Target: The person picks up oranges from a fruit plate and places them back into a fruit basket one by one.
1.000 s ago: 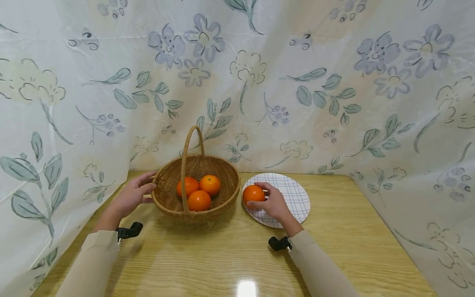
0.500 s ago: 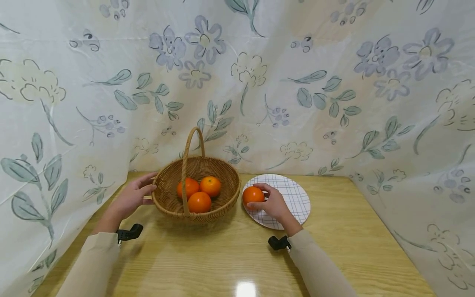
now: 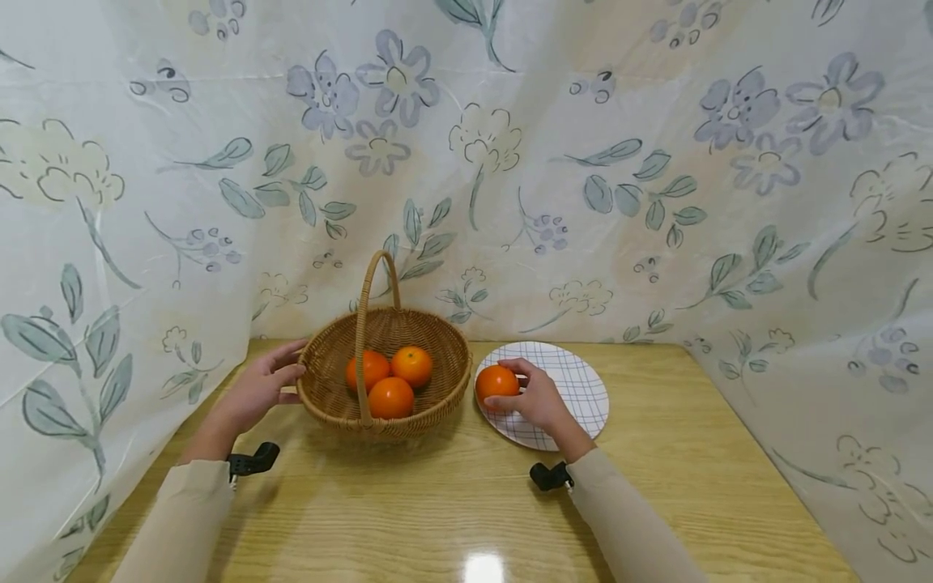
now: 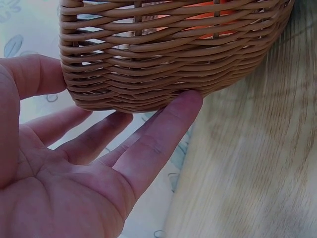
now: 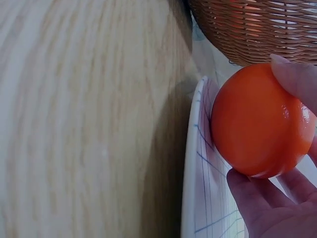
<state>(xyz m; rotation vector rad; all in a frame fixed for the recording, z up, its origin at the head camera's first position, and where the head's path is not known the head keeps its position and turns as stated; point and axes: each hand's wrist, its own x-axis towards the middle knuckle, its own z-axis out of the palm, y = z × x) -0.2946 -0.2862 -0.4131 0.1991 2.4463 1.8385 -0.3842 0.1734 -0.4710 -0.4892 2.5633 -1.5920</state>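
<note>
In the head view my right hand [image 3: 539,398] holds an orange [image 3: 497,387] at the left side of a white plate with blue crossing lines [image 3: 579,393]. In the right wrist view, thumb and fingers grip the orange [image 5: 260,124] from opposite sides, and it sits against the plate [image 5: 193,163]. A brown wicker basket [image 3: 321,405] with a tall arched handle stands to the left, with three oranges [image 3: 391,397] inside. My left hand [image 3: 255,389] rests on the basket's left side. Its fairly straight fingers touch the outer weave [image 4: 163,64] in the left wrist view.
Both things stand on a light wooden table [image 3: 408,502]. A floral cloth [image 3: 510,202] hangs behind the table and along its sides. Black wrist cameras [image 3: 253,460] are strapped to both wrists. Only a narrow gap separates basket and plate.
</note>
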